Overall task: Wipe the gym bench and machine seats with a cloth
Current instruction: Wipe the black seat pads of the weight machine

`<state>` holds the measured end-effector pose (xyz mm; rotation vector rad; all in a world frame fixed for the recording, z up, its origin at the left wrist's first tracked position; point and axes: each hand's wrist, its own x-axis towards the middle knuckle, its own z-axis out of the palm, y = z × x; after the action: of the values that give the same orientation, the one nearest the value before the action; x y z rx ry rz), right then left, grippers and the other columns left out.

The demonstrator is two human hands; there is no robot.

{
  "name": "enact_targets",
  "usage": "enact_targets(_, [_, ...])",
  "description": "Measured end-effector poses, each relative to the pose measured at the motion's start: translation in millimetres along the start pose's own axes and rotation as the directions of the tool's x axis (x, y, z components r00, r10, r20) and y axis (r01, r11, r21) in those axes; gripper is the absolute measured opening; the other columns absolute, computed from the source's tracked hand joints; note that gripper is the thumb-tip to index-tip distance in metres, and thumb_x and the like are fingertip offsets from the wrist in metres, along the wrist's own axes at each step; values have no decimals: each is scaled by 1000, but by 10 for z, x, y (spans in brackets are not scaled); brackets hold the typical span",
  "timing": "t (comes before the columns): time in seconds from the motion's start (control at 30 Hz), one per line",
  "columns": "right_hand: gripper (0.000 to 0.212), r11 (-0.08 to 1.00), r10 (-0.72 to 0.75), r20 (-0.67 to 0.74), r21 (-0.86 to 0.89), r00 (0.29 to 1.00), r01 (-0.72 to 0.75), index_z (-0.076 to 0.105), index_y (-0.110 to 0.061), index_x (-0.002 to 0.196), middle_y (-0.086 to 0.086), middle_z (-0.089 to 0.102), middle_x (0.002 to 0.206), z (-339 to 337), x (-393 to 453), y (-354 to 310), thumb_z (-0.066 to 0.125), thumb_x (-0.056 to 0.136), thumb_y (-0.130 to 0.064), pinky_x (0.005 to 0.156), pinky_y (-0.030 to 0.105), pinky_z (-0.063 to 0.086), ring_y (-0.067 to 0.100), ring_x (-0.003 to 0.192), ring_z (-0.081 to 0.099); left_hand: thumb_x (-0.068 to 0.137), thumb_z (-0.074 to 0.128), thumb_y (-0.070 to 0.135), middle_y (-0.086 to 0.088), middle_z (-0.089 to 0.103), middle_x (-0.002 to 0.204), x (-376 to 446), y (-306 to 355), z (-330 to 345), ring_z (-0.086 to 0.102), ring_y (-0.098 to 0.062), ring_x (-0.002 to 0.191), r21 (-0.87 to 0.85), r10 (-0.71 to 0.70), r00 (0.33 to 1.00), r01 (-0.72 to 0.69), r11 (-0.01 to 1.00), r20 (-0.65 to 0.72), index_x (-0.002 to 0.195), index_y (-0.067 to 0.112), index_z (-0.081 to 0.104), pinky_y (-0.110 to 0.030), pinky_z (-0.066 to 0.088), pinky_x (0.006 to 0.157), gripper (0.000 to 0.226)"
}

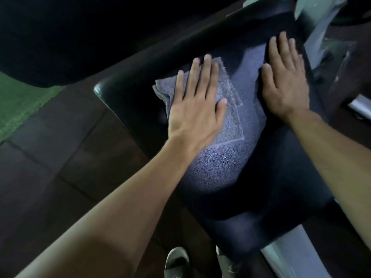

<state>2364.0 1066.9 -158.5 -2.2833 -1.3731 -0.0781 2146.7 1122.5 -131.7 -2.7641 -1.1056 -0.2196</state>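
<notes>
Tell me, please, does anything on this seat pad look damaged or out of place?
Just below the grey cloth under the left hand, the black seat pad shows small dark specks, scuffs or droplets; blur hides which.

The cloth is grey terry with a stitched border, folded into a rough rectangle. It lies flat on the far left part of the seat, its left corner bunched near the seat's edge, partly covered by a flat palm. The seat is a black padded pad with a pebbled vinyl surface, catching a pale sheen in the middle. It runs diagonally from lower right to upper left.
</notes>
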Motion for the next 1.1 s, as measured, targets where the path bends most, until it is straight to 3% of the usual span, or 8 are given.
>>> enact_targets(0.17, [57, 1000, 3, -9, 28, 1000, -3, 20, -20, 163, 4, 12, 173, -32, -55, -18, 26, 109, -36, 128, 42, 7, 24, 160, 7, 106, 29, 41, -15, -4, 172, 68, 1, -112, -6, -30, 160, -112, 7, 1000, -6, 994, 4, 163, 5, 6, -49, 0, 130, 72])
enact_targets(0.37, [57, 997, 47, 3, 53, 999, -47, 22, -23, 163, 1, 13, 173, -96, -141, -79, 28, 108, -37, 127, 43, 7, 23, 160, 8, 101, 25, 52, -15, -5, 172, 62, 52, -34, -5, -27, 160, -60, 73, 994, -69, 996, 76, 164, 9, 1, -47, 1, 130, 80])
enact_targets(0.43, [57, 997, 57, 10, 50, 998, -57, 21, -25, 163, -1, 13, 173, -104, -154, -83, 27, 109, -38, 128, 42, 7, 21, 160, 8, 98, 35, 51, -16, 3, 172, 342, 57, -108, 4, -29, 160, -69, 111, 991, -106, 992, 70, 163, 11, 14, -48, 4, 129, 80])
enact_targets(0.5, [56, 995, 71, 8, 66, 997, -72, 22, -26, 163, -3, 14, 172, -108, -176, -74, 28, 109, -39, 128, 40, 6, 20, 160, 9, 93, 47, 46, -19, 27, 165, 546, 73, -195, 27, -35, 152, -144, 118, 993, -113, 983, 21, 151, 11, 41, -55, 23, 126, 68])
enact_targets(0.57, [56, 993, 81, -18, 93, 997, -80, 24, -26, 163, -3, 17, 172, -102, -197, -59, 30, 109, -39, 128, 38, 7, 18, 159, 11, 94, 49, 44, -17, 38, 159, 664, 79, -202, 36, -36, 146, -221, 77, 997, -82, 972, -32, 142, 11, 49, -57, 31, 121, 58])
enact_targets(0.73, [54, 986, 117, -37, 123, 992, -112, 27, -23, 162, -2, 19, 171, -96, -234, -78, 30, 109, -35, 128, 37, 8, 18, 159, 13, 101, 34, 51, -12, 9, 173, 693, 150, 1, 8, -31, 160, -80, 104, 994, -107, 991, -44, 164, 16, 14, -50, 4, 129, 75])
enact_targets(0.93, [53, 929, 164, -23, 341, 986, -146, 43, -14, 155, 3, 35, 166, -174, -247, -64, 43, 102, -18, 127, 36, 12, 20, 156, 24, 103, 26, 52, -13, 5, 173, 885, 423, 53, 5, -31, 160, -39, 208, 978, -209, 977, -20, 165, 15, 11, -50, 3, 129, 74])
enact_targets(1.1, [57, 781, 424, -90, 541, 901, -314, 53, -6, 147, 9, 52, 154, -232, -454, -194, 43, 91, -1, 122, 20, 21, 23, 149, 40, 104, 17, 55, -12, -2, 173, 893, 499, 63, -3, -31, 160, 8, 359, 932, -360, 933, 50, 165, 17, 3, -50, 0, 130, 73])
